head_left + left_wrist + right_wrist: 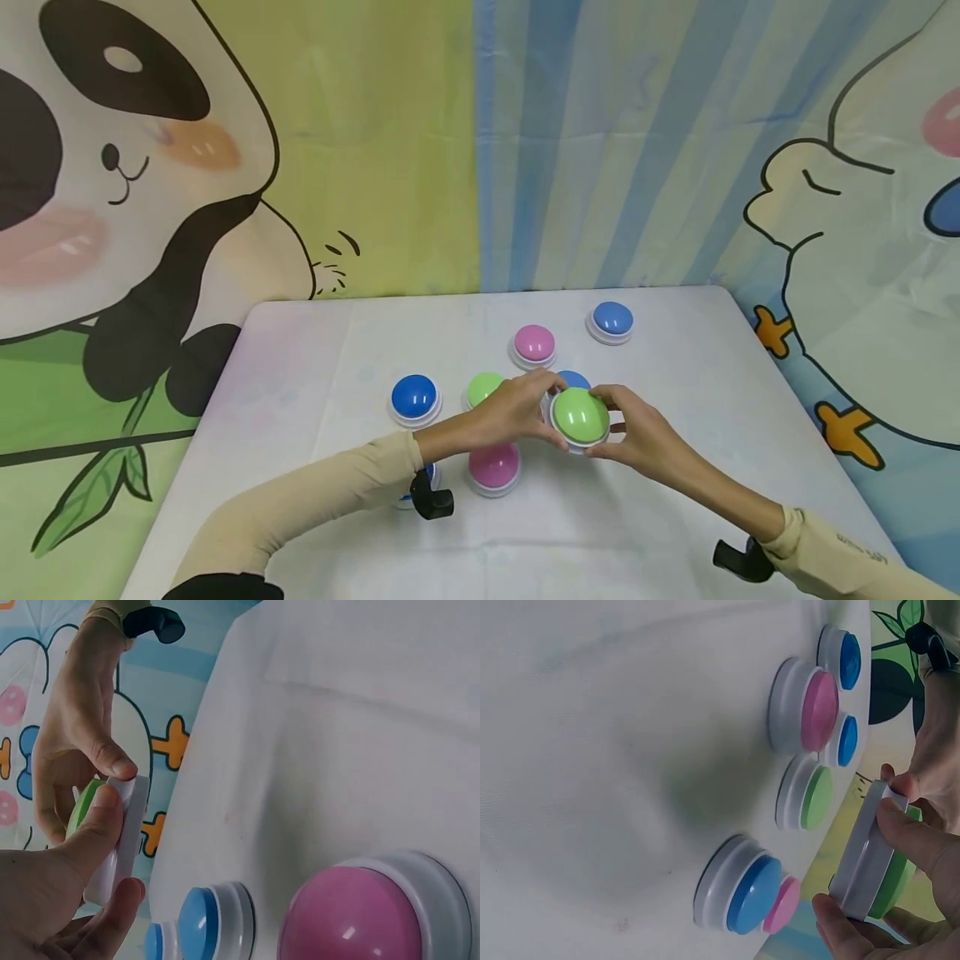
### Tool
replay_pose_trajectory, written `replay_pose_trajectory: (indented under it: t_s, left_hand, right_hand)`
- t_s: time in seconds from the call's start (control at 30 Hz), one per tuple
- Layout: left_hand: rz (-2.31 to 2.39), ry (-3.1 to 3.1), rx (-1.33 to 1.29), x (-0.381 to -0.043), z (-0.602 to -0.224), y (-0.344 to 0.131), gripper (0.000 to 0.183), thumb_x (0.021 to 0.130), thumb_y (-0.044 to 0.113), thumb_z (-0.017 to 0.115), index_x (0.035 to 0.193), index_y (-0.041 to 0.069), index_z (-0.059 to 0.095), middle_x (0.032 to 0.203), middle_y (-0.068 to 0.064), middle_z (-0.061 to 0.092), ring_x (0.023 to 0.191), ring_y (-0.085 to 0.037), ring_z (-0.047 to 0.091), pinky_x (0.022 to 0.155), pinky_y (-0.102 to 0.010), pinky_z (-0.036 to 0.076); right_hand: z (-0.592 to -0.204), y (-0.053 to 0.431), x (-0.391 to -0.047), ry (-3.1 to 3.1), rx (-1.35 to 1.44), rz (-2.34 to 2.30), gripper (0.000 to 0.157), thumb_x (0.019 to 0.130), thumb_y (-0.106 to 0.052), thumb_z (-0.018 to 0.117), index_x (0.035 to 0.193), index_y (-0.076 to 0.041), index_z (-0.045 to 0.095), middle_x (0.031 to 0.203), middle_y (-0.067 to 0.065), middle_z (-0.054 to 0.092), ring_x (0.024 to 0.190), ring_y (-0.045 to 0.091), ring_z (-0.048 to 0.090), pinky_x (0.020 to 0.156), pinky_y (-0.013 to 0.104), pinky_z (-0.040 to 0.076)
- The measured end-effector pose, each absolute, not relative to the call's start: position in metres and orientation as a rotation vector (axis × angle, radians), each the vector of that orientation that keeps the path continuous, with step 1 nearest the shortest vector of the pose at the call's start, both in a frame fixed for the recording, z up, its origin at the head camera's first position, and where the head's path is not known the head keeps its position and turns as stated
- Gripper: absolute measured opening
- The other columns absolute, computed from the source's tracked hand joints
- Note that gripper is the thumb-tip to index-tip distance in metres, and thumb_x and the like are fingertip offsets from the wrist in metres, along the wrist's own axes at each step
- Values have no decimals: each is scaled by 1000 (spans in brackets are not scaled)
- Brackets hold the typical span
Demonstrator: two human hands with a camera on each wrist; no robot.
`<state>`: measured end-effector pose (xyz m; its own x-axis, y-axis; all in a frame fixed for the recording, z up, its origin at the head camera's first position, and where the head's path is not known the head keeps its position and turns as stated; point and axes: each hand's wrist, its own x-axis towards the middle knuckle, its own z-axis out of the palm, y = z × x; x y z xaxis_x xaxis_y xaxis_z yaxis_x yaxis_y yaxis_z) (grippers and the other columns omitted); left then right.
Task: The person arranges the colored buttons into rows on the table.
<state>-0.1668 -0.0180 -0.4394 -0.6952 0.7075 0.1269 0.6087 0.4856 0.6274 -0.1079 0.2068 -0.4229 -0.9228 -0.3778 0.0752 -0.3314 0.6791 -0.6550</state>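
Note:
A round push button with a green dome and white base [581, 416] is held up off the white table between both hands. My left hand [517, 408] pinches its left side, thumb and fingers on the white base. From the right, my right hand [637, 429] grips the opposite edge with thumb and fingers. In the left wrist view the green button [116, 840] is seen edge-on; in the right wrist view its base [859, 847] stands clear above the tabletop. Just behind it in the head view, a blue button [573, 378] is partly covered.
A white table [480, 550] bears more dome buttons: blue [414, 396], green [483, 387] partly behind the left hand, pink [494, 465] below it, pink [534, 342] and blue [612, 317] farther back. Another blue one [406, 502] is mostly hidden by the left wrist camera [431, 497].

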Motion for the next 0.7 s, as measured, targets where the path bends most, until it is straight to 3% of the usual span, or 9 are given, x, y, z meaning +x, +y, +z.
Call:
replay_pose_trajectory:
  t_s: [0.27, 0.7]
  left_hand:
    - [990, 2569, 1183, -161, -435, -16, 74, 65, 44, 87, 125, 14, 55, 114, 0, 61, 101, -8, 59, 84, -15, 50]
    - [916, 2593, 1237, -147, -442, -11, 80, 61, 43, 89, 127, 7, 61, 102, 0, 55, 85, -3, 55, 75, -8, 47]
  right_hand:
    - [-420, 208, -102, 2825, -563, -1046, 74, 67, -11, 87, 129, -2, 47, 120, 12, 59, 107, 26, 61, 81, 32, 59]
    - [-426, 208, -88, 2816, -568, -1026, 74, 65, -8, 88, 127, -1, 48, 120, 13, 59, 108, 28, 61, 79, 30, 59]
